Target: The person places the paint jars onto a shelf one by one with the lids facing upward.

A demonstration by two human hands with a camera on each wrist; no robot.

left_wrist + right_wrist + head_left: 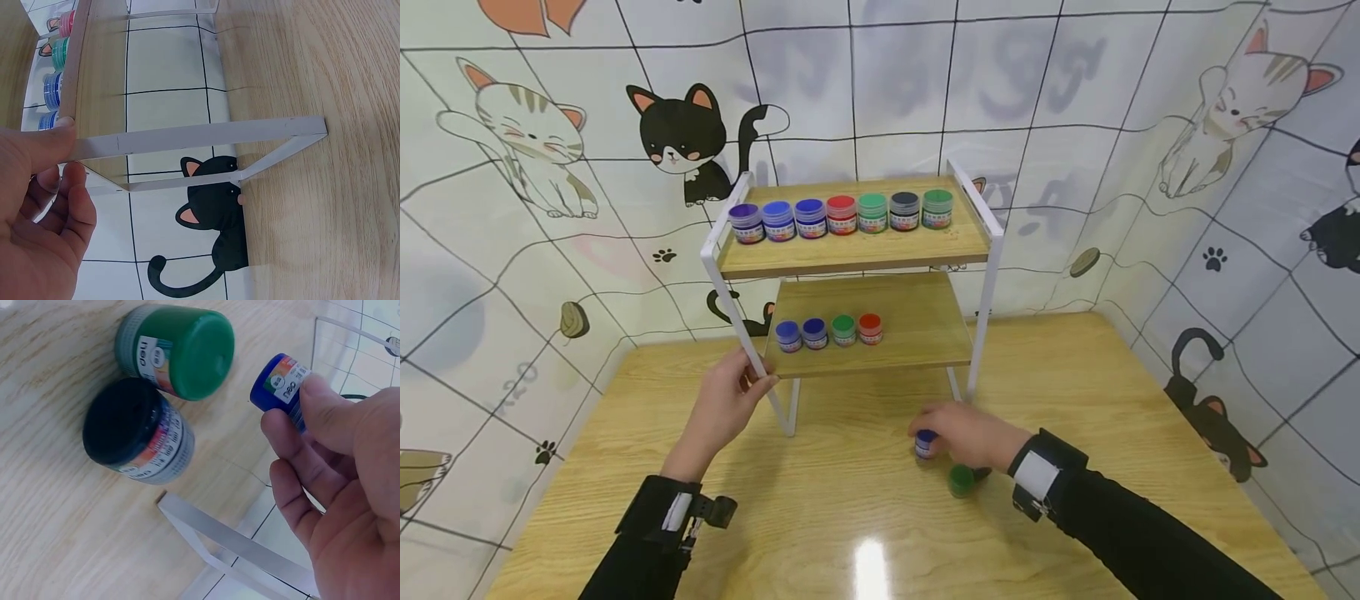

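A small blue paint jar (pixel 282 384) is pinched between the thumb and fingers of my right hand (pixel 968 435), low over the table in front of the shelf's right side. Beside that hand, a green paint jar (pixel 187 353) and a black paint jar (pixel 134 428) stand on the table; in the head view the hand mostly hides the black one. My left hand (pixel 724 408) grips the white left leg of the two-tier shelf (pixel 865 254), its thumb at the lower board's edge in the left wrist view.
On the upper board (pixel 857 260) stands a row of several purple, blue, red, green and black jars. The lower board (pixel 917 325) carries two blue jars, a green jar (pixel 844 331) and a red jar (pixel 870 328). A cat-print cloth (pixel 887 83) hangs behind the wooden table (pixel 820 533).
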